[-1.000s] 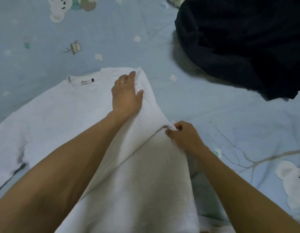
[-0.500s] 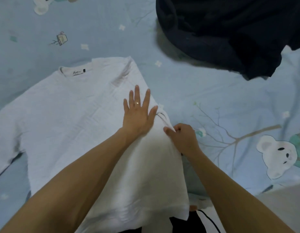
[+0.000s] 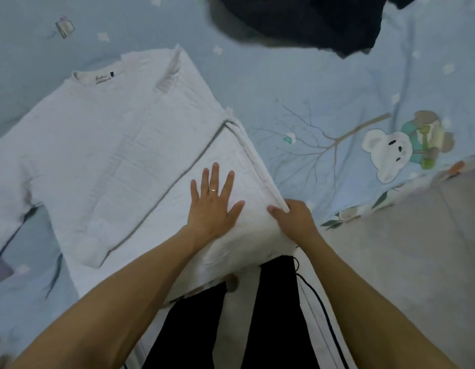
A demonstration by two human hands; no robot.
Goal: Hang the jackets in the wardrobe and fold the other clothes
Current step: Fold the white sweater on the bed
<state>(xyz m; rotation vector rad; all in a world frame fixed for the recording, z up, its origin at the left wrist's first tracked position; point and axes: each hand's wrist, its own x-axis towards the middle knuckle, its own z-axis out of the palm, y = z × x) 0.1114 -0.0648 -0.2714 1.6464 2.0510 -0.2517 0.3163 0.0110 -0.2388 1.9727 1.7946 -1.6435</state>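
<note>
A right hand pinches the folded edge of a white shirt, fingers curled round the cloth, while the left hand presses flat on the folded panel just beside it, fingers straight and spread, a ring on one. The shirt lies spread on a pale blue bedsheet printed with a bear. A dark garment is heaped at the sheet's far edge, well apart.
</note>
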